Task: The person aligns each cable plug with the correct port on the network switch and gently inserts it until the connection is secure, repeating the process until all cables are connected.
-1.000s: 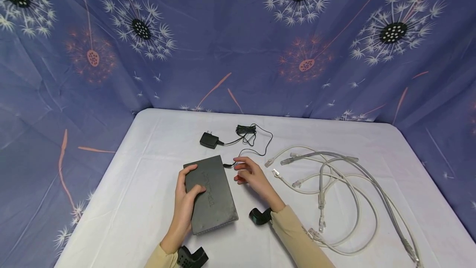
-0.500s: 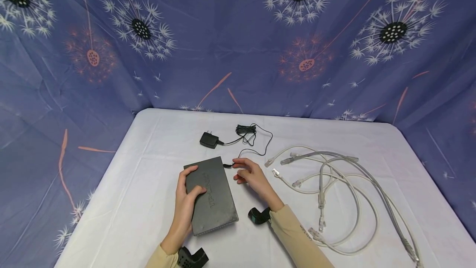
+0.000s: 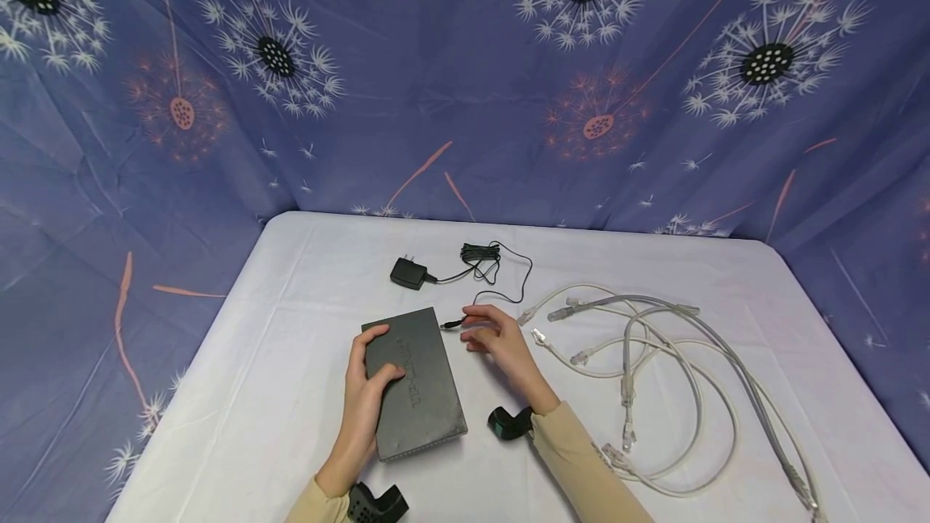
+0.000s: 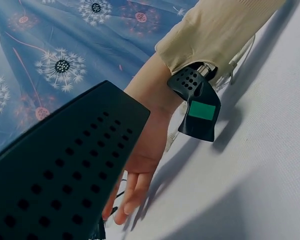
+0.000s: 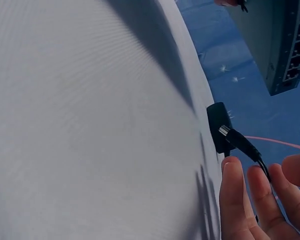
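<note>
A dark grey network switch (image 3: 420,402) is gripped along its left side by my left hand (image 3: 358,402), thumb on top. Its perforated side (image 4: 65,175) fills the lower left of the left wrist view, and a row of ports (image 5: 296,55) faces the right wrist camera. My right hand (image 3: 504,345) holds a thin black power cord just behind its barrel plug (image 3: 452,324). The plug's bare metal tip (image 5: 224,131) points out past the fingers, a small gap from the switch's edge. The left hand's fingers under the switch are hidden.
A black power adapter (image 3: 409,274) lies beyond the switch, joined to the bundled cord (image 3: 480,253). Several white and grey network cables (image 3: 676,329) sprawl loosely on the right of the white table (image 3: 240,394). A blue flowered curtain (image 3: 436,63) hangs behind.
The barrel plug has come away from the switch's edge as my right hand shifted slightly right. Its metal tip now shows. The left hand and switch have barely moved.
</note>
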Demonstrator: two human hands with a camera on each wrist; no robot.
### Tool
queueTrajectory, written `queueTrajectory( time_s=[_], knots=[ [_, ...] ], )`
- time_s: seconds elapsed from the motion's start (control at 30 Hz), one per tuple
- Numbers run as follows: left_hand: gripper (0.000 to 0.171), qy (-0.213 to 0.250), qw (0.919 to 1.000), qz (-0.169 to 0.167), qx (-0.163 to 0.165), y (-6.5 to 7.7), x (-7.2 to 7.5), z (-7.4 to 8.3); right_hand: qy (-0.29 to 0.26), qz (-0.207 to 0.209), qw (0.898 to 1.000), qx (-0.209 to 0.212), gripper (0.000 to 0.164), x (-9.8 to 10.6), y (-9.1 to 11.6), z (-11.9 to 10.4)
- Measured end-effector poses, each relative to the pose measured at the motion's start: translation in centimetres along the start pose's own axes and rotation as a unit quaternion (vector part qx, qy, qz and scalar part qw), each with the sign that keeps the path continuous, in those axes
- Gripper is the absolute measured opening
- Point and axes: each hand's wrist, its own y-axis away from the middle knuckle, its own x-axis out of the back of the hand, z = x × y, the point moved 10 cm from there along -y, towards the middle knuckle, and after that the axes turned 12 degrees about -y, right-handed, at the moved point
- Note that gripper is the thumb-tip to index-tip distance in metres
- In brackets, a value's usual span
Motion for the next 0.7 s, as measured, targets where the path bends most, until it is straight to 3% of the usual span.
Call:
queueTrajectory(
  time_s=[0.7],
  knots=[
    [0.060,0.004,0.9995,-0.032,-0.008,0.2,-1.4,0.3,-0.051,0.045,0.997,0.047,0.028,2.4,1.5,-3.5]
  ],
)
